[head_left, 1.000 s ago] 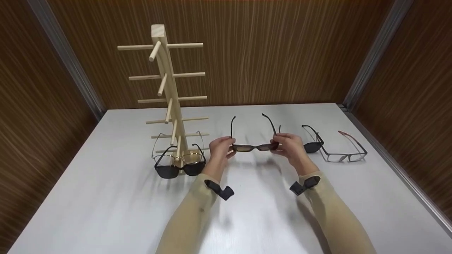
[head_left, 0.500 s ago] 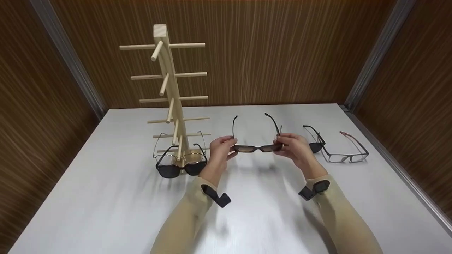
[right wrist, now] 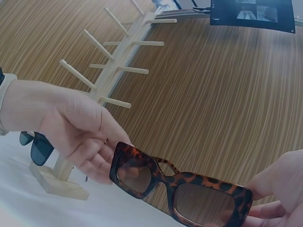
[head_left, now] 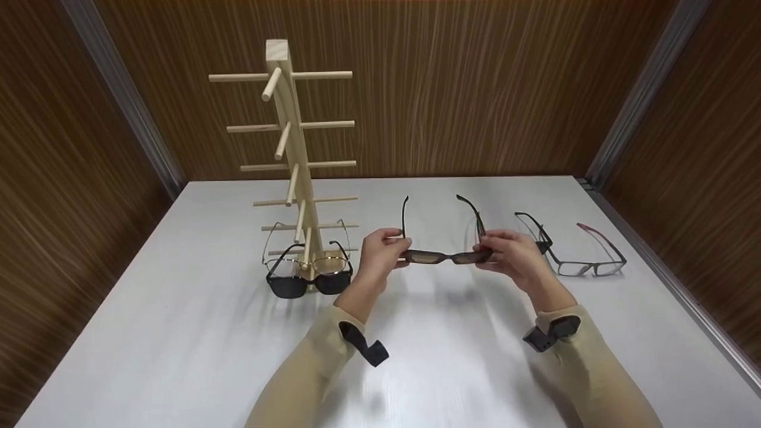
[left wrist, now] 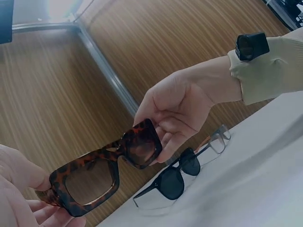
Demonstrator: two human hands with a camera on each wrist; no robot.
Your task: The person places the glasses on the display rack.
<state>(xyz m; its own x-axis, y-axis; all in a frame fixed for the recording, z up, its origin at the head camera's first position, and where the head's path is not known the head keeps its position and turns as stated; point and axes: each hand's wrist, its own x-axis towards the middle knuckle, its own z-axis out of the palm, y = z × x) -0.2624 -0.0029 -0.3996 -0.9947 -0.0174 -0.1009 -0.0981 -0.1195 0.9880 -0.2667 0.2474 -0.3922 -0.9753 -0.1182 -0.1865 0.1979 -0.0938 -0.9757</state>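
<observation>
Both hands hold up a pair of tortoiseshell sunglasses (head_left: 447,258) in the middle of the head view, temples unfolded and pointing away. My left hand (head_left: 380,255) pinches one end of the frame where the temple meets it, and my right hand (head_left: 517,258) pinches the other. Seen from the left wrist, the thick square rims and brown lens (left wrist: 92,182) face the camera. In the right wrist view the frame's lens (right wrist: 203,203) shows at the bottom, one mottled temple behind it.
Left stands a wooden peg rack (head_left: 300,160); at its low pegs are gold wire-rimmed glasses (head_left: 330,266) and black sunglasses (head_left: 289,288). On the white table at right, clear-lens glasses (head_left: 591,268) lie beside dark sunglasses (left wrist: 171,183), which my right hand mostly covers in the head view.
Both hands have shifted slightly right and nearer with the tortoiseshell sunglasses. The right hand now covers more of the dark sunglasses behind it. The head view has turned a little left.
</observation>
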